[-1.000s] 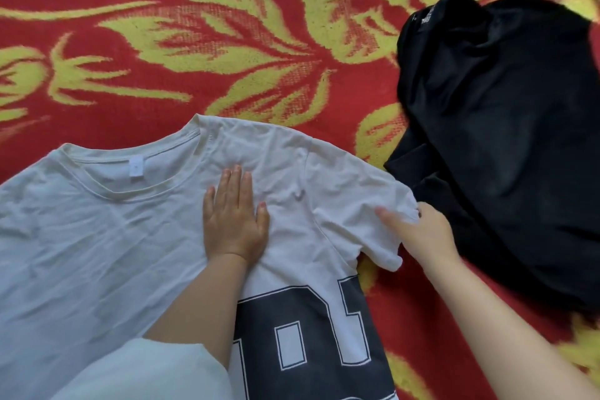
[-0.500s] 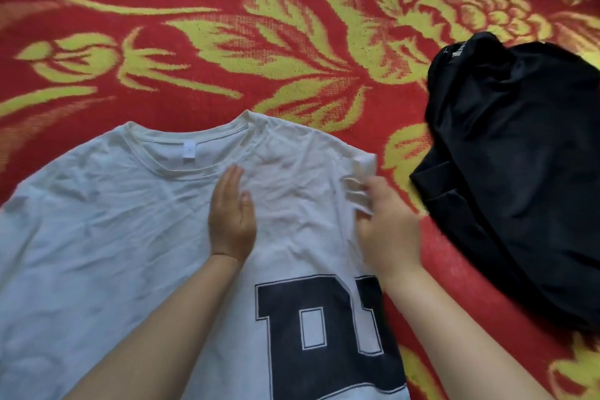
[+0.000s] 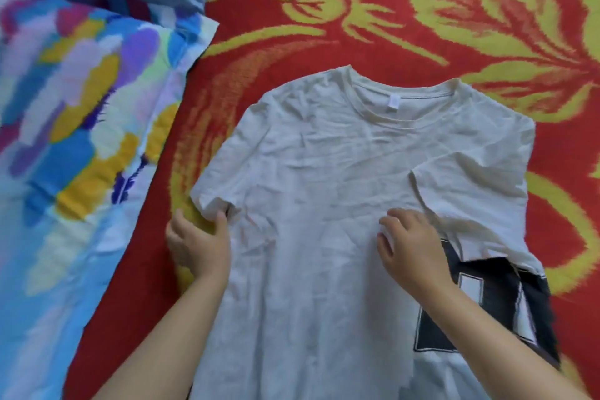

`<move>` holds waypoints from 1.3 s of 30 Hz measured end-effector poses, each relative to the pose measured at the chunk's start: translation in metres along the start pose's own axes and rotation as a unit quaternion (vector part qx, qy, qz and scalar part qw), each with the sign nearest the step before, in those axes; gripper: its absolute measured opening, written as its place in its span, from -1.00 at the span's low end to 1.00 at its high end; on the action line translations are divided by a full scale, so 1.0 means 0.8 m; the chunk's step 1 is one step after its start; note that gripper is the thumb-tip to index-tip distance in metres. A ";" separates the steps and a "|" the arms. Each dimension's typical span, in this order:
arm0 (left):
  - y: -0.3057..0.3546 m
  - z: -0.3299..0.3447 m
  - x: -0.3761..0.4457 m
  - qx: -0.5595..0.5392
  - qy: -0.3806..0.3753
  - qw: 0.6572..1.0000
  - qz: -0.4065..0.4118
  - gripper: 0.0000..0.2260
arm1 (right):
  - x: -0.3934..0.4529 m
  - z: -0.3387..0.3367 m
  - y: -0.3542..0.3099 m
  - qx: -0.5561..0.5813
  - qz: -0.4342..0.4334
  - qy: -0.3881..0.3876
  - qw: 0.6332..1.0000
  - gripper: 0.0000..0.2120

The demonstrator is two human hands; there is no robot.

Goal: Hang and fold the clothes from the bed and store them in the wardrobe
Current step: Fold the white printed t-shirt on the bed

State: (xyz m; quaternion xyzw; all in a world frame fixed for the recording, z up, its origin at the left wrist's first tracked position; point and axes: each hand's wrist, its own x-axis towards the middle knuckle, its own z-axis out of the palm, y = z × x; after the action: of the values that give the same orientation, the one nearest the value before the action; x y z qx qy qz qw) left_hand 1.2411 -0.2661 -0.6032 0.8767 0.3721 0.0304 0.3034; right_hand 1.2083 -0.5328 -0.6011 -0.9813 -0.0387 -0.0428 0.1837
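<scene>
The white T-shirt (image 3: 324,204), looking soft and limp, is lying flat while the left hand (image 3: 198,243) is pinching its left sleeve and the right hand (image 3: 412,247) is pressing loosely curled fingers on the folded-in right sleeve, the sleeve hems seeming best for gripping.

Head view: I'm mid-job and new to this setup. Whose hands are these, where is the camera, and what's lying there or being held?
There is no machine here: a person wears a camera on the head, looking down at their own bare hands. A white T-shirt lies spread on a red and yellow patterned bed cover, its right sleeve already folded inward. The left hand pinches the left sleeve's edge. The right hand rests on the shirt's chest, fingers loosely curled, holding nothing that I can see. A colourful pillow lies to the left.
</scene>
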 end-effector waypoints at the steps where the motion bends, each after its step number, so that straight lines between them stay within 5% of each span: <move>1: -0.008 -0.010 0.013 -0.006 -0.016 0.998 -0.068 -0.46 | 0.004 0.011 -0.018 0.009 -0.017 0.010 1.000 -0.78; 6: 0.017 -0.025 0.055 -0.081 -0.153 0.977 -0.124 -0.60 | 0.022 0.053 -0.072 -0.052 -0.077 -0.027 0.995 -0.66; 10: 0.035 -0.020 0.079 -0.232 -0.201 0.927 -0.217 -0.71 | 0.036 0.075 -0.086 -0.123 -0.060 -0.098 0.986 -0.52; 15: 0.045 -0.040 0.114 -0.437 -0.262 0.844 -0.171 -0.88 | 0.067 0.092 -0.104 -0.137 -0.059 -0.117 0.982 -0.50; 18: 0.046 -0.044 0.128 -0.483 -0.280 0.810 -0.179 -0.79 | 0.068 0.111 -0.104 -0.140 -0.040 -0.105 0.984 -0.54; 22: 0.032 -0.038 0.126 -0.424 -0.362 0.778 -0.289 -0.81 | 0.064 0.115 -0.100 -0.119 -0.013 -0.105 0.987 -0.47; 25: 0.026 -0.041 0.129 -0.212 -0.468 0.817 -0.263 -0.62 | 0.067 0.113 -0.100 -0.117 -0.016 -0.121 0.986 -0.46; 27: 0.028 -0.041 0.130 -0.170 -0.503 0.809 -0.253 -0.62 | 0.066 0.117 -0.095 -0.117 -0.022 -0.111 0.987 -0.46; 32: 0.039 -0.037 0.129 -0.464 -0.413 0.748 -0.236 -0.75 | 0.065 0.124 -0.092 -0.127 -0.034 -0.072 0.989 -0.52; 39: 0.042 -0.019 0.131 -0.580 -0.271 0.722 -0.263 -0.76 | 0.063 0.127 -0.092 -0.106 -0.034 -0.075 0.991 -0.46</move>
State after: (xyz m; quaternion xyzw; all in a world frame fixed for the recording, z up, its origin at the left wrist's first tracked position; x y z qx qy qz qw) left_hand 1.3333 -0.2061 -0.5902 0.3668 0.3996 -0.0799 0.8363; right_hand 1.2591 -0.4244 -0.6643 -0.9938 -0.0807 0.0209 0.0735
